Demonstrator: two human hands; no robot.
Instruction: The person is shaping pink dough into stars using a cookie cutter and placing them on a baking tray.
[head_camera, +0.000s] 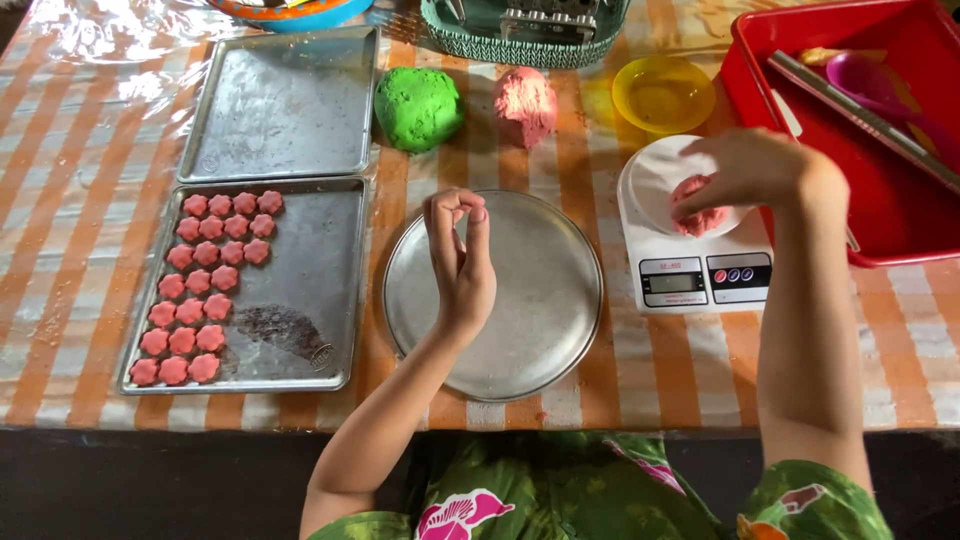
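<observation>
Covering the table is an orange-and-white checked cloth (90, 250) under clear plastic. On it lie two baking trays, the nearer tray (300, 290) carrying rows of pink flower-shaped cookies (205, 285), beside a round metal plate (540, 300). A white kitchen scale (690, 270) stands right of the plate. Above it the right hand (745, 170) pinches pink dough (695, 210) resting on the scale. The left hand (462, 255) hovers over the plate, fingertips pinched together; whether they hold anything, I cannot tell.
</observation>
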